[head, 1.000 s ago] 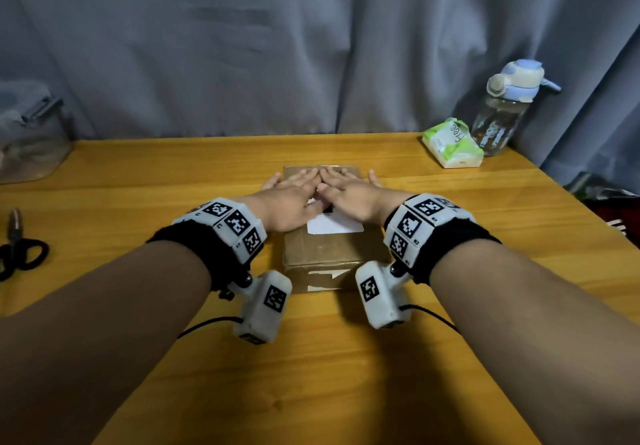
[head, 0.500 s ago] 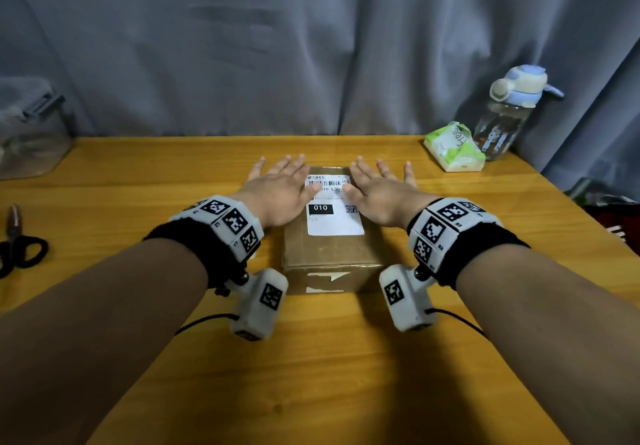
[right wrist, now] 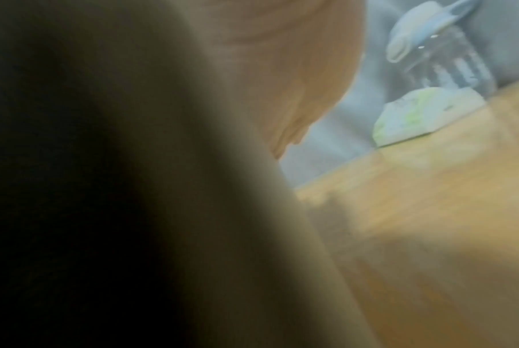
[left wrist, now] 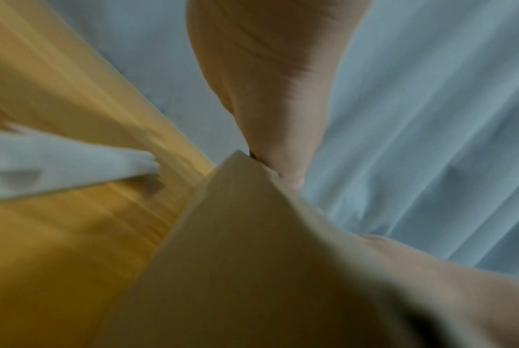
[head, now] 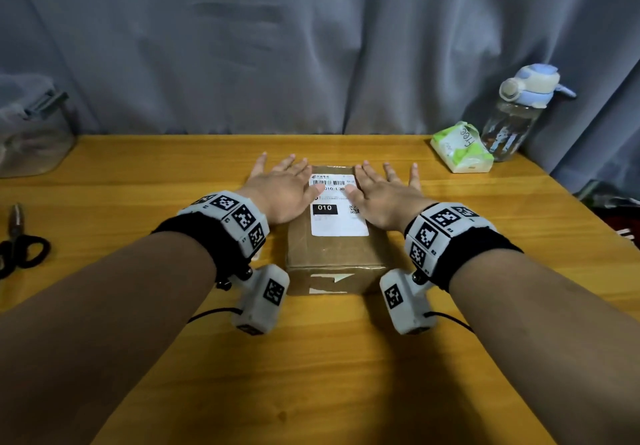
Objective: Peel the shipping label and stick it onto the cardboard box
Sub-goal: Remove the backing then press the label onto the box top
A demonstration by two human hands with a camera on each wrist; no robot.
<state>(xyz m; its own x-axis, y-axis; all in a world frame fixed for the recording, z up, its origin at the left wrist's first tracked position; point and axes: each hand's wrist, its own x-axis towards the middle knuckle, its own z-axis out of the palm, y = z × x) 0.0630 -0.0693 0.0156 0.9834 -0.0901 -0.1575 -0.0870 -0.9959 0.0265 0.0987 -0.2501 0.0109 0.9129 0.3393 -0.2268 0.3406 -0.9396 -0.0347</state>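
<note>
A brown cardboard box (head: 329,254) sits in the middle of the wooden table (head: 138,174). A white shipping label (head: 337,216) with a barcode and "010" lies flat on its top. My left hand (head: 284,185) lies flat with straight, spread fingers over the box's left edge, its thumb on the label. At the box's right edge my right hand (head: 384,188) is also flat and spread, its thumb touching the label. The left wrist view shows the box's corner (left wrist: 252,235) against my palm, blurred. In the right wrist view the box (right wrist: 133,212) fills the left side.
Black-handled scissors (head: 17,247) lie at the left edge. A clear container (head: 31,133) stands at the back left. A green tissue pack (head: 462,148) and a water bottle (head: 519,112) stand at the back right. A white paper sheet (left wrist: 58,164) lies left of the box.
Both hands have slid apart from the middle of the label toward the box's left and right edges, uncovering the label's print.
</note>
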